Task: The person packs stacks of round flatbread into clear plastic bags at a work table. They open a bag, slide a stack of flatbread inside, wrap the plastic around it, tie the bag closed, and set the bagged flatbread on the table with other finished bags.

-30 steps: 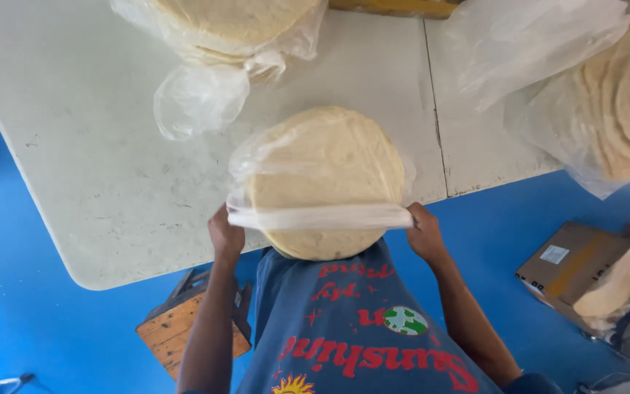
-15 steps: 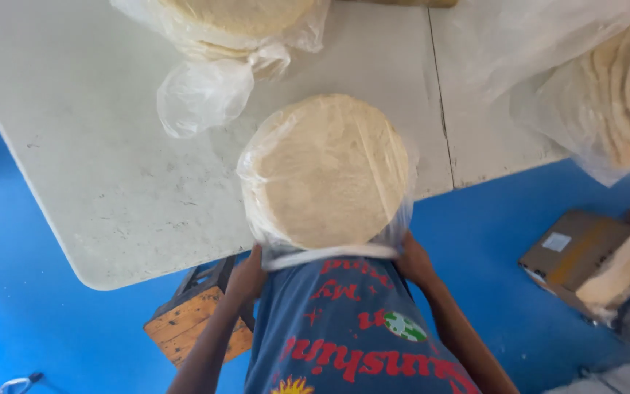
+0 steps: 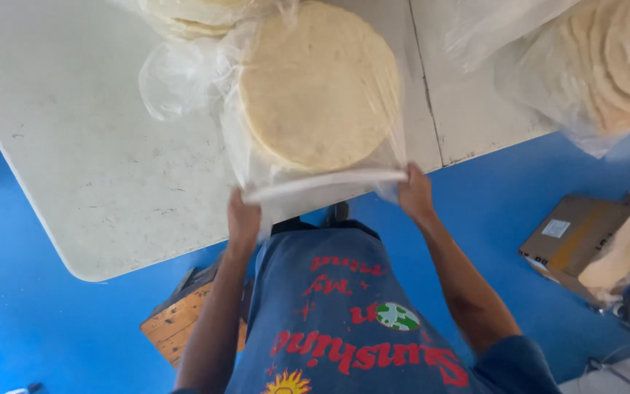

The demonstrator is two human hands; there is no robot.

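While both hands (image 3: pixel 329 208) pinch its near edge, the bagged tortilla stack (image 3: pixel 320 87) lies beyond.

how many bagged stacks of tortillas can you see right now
3: one bagged tortilla stack held at its mouth by the left hand and right hand; one at the table's far edge; one far right. Others may lie outside view.

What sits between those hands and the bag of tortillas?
Nothing visible. The left hand and right hand each already grip a corner of the bag's open edge, with the tortillas inside, over the table.
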